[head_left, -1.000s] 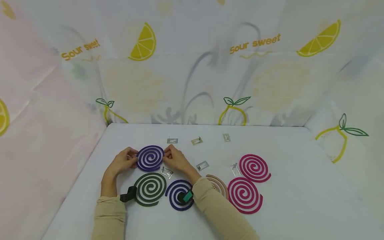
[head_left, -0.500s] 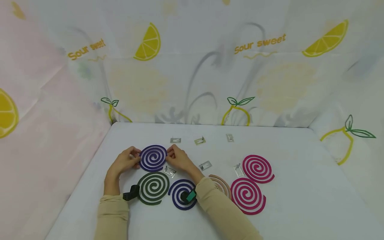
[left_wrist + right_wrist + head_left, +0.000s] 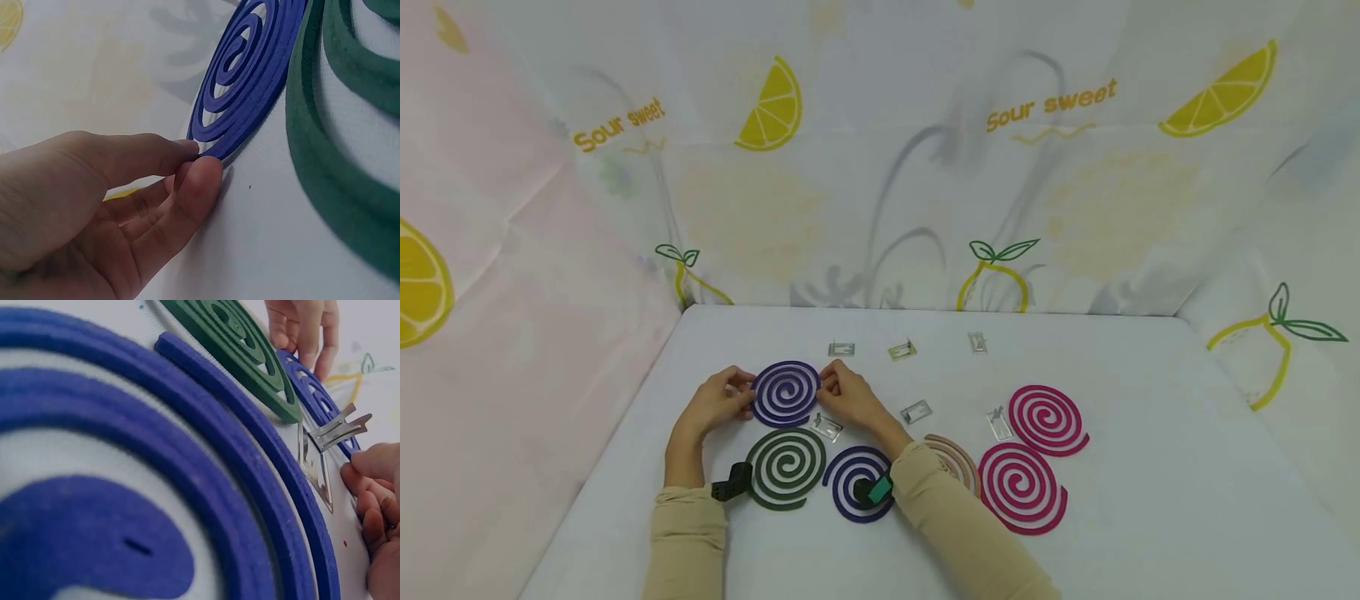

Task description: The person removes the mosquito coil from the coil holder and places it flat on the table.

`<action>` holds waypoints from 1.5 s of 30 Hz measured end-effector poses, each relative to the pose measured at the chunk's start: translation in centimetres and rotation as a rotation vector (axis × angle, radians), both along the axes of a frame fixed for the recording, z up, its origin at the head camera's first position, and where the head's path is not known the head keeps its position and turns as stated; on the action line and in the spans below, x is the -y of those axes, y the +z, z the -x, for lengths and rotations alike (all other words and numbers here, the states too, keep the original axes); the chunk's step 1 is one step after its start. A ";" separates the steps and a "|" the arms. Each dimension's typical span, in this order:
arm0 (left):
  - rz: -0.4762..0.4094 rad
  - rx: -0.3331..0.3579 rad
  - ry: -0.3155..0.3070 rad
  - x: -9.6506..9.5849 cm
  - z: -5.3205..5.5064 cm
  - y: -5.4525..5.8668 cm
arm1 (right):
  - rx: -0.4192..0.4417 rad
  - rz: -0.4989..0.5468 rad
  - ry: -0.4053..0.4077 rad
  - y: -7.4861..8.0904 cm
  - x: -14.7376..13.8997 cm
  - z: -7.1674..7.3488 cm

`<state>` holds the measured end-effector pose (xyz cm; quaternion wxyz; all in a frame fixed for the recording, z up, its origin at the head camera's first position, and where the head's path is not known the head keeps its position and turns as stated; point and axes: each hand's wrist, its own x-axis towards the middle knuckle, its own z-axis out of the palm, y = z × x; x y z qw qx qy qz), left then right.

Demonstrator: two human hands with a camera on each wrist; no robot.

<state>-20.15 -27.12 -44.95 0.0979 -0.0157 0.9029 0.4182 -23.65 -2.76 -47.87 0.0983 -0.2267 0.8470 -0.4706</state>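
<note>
A blue-purple mosquito coil [image 3: 787, 389] lies flat at the back left of the table in the head view. My left hand [image 3: 718, 400] pinches its left edge between thumb and fingers, as the left wrist view shows on the coil's rim [image 3: 256, 122]. On the opposite edge, the thumb and fingers of my right hand [image 3: 850, 396] pinch the rim. A metal coil stand [image 3: 337, 430] with a raised prong lies close by the right fingers. In front sits a dark green coil [image 3: 787, 461], near the held one. My right forearm overlaps a second blue-purple coil [image 3: 842, 500].
Two pink coils [image 3: 1043, 420] lie on the right side, one in front of the other. A tan coil [image 3: 951, 454] is partly hidden by my right sleeve. Several thin metal stands [image 3: 916, 411] are spread across the middle and back of the white table [image 3: 1150, 500].
The whole head view has shifted, so everything appears slightly farther right. Both hands keep hold of the same coil, which stays in its place beside the green one.
</note>
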 end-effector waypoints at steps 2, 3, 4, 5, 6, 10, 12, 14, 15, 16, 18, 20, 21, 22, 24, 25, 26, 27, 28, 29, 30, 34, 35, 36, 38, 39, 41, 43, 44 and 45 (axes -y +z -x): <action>0.005 0.008 0.000 0.0 -0.1 0.1 | -0.007 0.005 0.000 -0.1 0.1 -0.1; 0.006 0.013 0.006 0.0 -0.2 0.1 | -0.013 0.007 -0.001 -0.1 0.2 -0.1; 0.008 0.018 0.010 0.0 -0.2 0.2 | -0.018 0.009 0.001 -0.1 0.3 -0.1; 0.010 0.021 0.013 0.0 -0.3 0.2 | -0.021 0.013 0.003 -0.2 0.3 -0.2; 0.009 0.025 0.016 0.1 -0.4 0.2 | -0.024 0.016 0.005 -0.2 0.4 -0.2; 0.004 0.039 0.020 0.3 -0.5 0.1 | -0.034 0.026 0.012 -0.4 0.5 -0.2; -0.002 0.041 0.019 0.5 -0.5 0.1 | -0.040 0.030 0.013 -0.4 0.6 -0.2; -0.005 0.041 0.018 0.5 -0.5 0.1 | -0.040 0.035 0.013 -0.5 0.6 -0.2; -0.009 0.040 0.018 0.5 -0.4 0.1 | -0.039 0.034 0.012 -0.5 0.6 -0.2; -0.012 0.039 0.018 0.5 -0.4 0.1 | -0.040 0.034 0.011 -0.5 0.6 -0.1; -0.018 0.036 0.016 0.5 -0.4 0.1 | -0.042 0.032 0.010 -0.5 0.6 -0.1; -0.019 0.035 0.014 0.5 -0.3 0.0 | -0.044 0.028 0.007 -0.6 0.6 0.0; -0.021 0.036 0.013 0.5 -0.2 0.0 | -0.050 0.026 0.006 -0.6 0.6 0.0; -0.022 0.038 0.011 0.5 -0.2 -0.1 | -0.054 0.026 0.004 -0.6 0.5 0.0; -0.024 0.043 0.007 0.5 -0.1 -0.2 | -0.059 0.024 0.002 -0.6 0.4 0.0; -0.025 0.045 0.005 0.5 -0.1 -0.2 | -0.061 0.026 0.001 -0.6 0.4 0.0; -0.025 0.046 0.004 0.5 -0.1 -0.2 | -0.064 0.027 0.002 -0.6 0.4 0.0; -0.024 0.046 0.003 0.5 0.0 -0.2 | -0.065 0.027 0.002 -0.6 0.4 0.0; -0.022 0.047 0.004 0.5 0.0 -0.2 | -0.062 0.027 0.004 -0.6 0.3 0.0; -0.020 0.047 0.005 0.4 0.0 -0.2 | -0.058 0.024 0.005 -0.5 0.3 0.0; -0.017 0.047 0.006 0.4 0.0 -0.2 | -0.057 0.021 0.007 -0.5 0.3 0.1; -0.022 0.054 0.007 0.3 0.2 -0.1 | -0.053 0.007 0.003 -0.6 0.2 0.2; -0.028 0.057 0.005 0.2 0.2 -0.1 | -0.057 0.007 0.002 -0.6 0.2 0.2; -0.029 0.057 0.003 0.2 0.2 -0.1 | -0.061 0.004 0.000 -0.6 0.2 0.2; -0.025 0.055 -0.001 0.3 0.3 -0.1 | -0.067 0.000 -0.001 -0.7 0.3 0.3; -0.021 0.054 -0.001 0.3 0.3 -0.1 | -0.070 0.000 0.000 -0.8 0.3 0.3; -0.014 0.053 -0.002 0.4 0.3 -0.1 | -0.069 -0.002 0.001 -0.8 0.3 0.3; -0.004 0.052 -0.003 0.5 0.2 0.0 | -0.060 -0.007 0.001 -0.7 0.4 0.3; -0.002 0.054 -0.006 0.5 0.2 0.0 | -0.055 -0.011 0.003 -0.6 0.4 0.3; 0.000 0.054 -0.008 0.6 0.2 0.1 | -0.048 -0.017 0.007 -0.5 0.4 0.3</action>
